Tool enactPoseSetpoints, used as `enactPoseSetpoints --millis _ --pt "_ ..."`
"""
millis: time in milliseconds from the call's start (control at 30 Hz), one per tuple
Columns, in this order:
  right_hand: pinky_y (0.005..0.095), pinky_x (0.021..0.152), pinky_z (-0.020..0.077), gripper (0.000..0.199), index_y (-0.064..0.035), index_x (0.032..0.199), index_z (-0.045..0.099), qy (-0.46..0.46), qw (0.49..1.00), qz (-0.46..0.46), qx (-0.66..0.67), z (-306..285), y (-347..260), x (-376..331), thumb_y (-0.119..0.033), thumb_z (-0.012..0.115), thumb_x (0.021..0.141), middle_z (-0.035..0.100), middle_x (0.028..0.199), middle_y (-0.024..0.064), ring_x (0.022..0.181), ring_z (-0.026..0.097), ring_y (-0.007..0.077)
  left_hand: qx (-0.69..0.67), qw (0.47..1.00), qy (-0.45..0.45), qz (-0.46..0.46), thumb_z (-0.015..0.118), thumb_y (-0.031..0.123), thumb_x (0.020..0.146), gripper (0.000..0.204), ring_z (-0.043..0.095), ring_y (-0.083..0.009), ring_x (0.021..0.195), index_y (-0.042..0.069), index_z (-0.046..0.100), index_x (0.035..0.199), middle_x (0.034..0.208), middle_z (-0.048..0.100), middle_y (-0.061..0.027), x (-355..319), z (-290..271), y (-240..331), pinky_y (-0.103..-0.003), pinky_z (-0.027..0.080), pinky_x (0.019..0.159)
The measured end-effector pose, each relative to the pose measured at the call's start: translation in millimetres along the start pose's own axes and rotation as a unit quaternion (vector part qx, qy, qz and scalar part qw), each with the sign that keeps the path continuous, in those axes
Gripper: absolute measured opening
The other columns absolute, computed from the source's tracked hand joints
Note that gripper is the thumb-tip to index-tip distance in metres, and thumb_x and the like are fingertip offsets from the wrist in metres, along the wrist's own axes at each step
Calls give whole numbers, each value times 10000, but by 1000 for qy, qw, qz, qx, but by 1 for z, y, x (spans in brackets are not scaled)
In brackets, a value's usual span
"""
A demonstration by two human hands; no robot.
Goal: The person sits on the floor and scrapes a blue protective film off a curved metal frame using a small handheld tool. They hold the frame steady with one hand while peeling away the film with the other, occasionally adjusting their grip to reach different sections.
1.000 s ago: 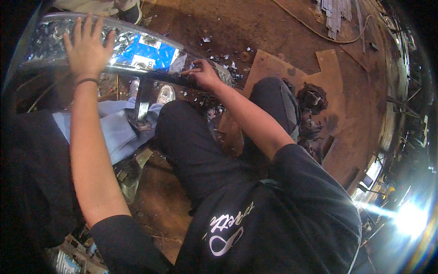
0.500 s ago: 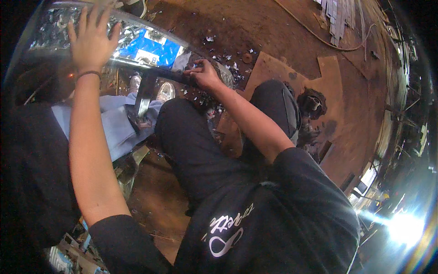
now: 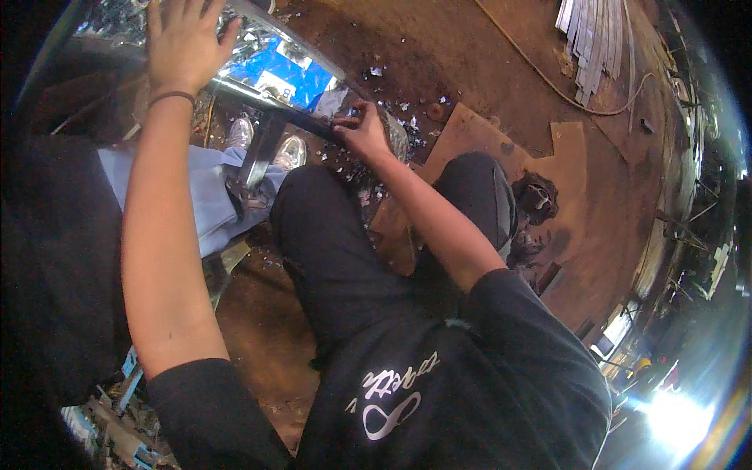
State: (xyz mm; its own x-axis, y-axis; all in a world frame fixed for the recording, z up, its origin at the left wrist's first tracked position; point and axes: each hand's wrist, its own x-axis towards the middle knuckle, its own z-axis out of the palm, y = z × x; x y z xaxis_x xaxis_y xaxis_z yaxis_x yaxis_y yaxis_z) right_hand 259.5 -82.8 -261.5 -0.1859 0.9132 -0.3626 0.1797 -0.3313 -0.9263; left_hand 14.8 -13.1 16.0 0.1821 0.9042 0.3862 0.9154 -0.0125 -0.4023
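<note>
Floor (image 3: 439, 47), reddish-brown, spreads beneath a long, metal-edged, silvery surface (image 3: 244, 91) at upper left, which bears a bright blue and white sheet (image 3: 276, 66) near its right end. The person's left hand (image 3: 185, 51), unclenched, spreads its fingers over the silvery part left of the sheet; the right hand (image 3: 366, 135) bends its fingers at the near right corner, and whether they grip anything cannot be told.

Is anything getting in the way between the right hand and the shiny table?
Nothing visible does: the right hand is at the near edge of the shiny table, toward its right end.
</note>
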Motion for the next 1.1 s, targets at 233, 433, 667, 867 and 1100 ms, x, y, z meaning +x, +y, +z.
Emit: enactPoseSetpoints --millis 233,433,667,867,1100 --pt "444 877 555 800 -16 1320 378 132 988 -2 -81 36 -40 -33 -139 902 728 757 989 169 939 738 320 3 1000 -10 -15 650 444 913 597 385 -365 1441 76 626 1383 1452 529 -150 -4 5 -7 -576 175 1255" --pt "451 864 557 828 -3 1337 374 140 984 24 -105 41 -46 -27 -134 901 711 744 955 185 926 734 364 -25 999 -16 -12 655 438 907 591 386 -363 1446 88 634 1382 1462 531 -152 -4 7 -14 -588 171 1253" --pt "435 873 567 840 43 1294 441 149 978 42 -137 40 -41 -12 -183 950 666 766 902 152 941 745 334 -14 1000 -8 -19 659 447 900 581 368 -356 1468 91 651 1359 1490 526 -140 -5 18 -16 -599 159 1256" --pt "395 883 566 830 50 1315 466 146 981 74 -103 40 -38 -17 -192 960 693 767 1013 170 980 739 275 -17 999 -36 -21 648 463 906 596 334 -355 1493 100 636 1379 1518 502 -136 -7 8 -13 -611 174 1243" --pt "371 846 574 749 15 1338 484 115 985 95 -86 45 -31 -14 -140 917 747 756 1007 144 953 722 219 -19 999 -21 -26 637 487 912 615 320 -350 1504 117 614 1402 1533 489 -137 -11 17 -15 -601 189 1239"
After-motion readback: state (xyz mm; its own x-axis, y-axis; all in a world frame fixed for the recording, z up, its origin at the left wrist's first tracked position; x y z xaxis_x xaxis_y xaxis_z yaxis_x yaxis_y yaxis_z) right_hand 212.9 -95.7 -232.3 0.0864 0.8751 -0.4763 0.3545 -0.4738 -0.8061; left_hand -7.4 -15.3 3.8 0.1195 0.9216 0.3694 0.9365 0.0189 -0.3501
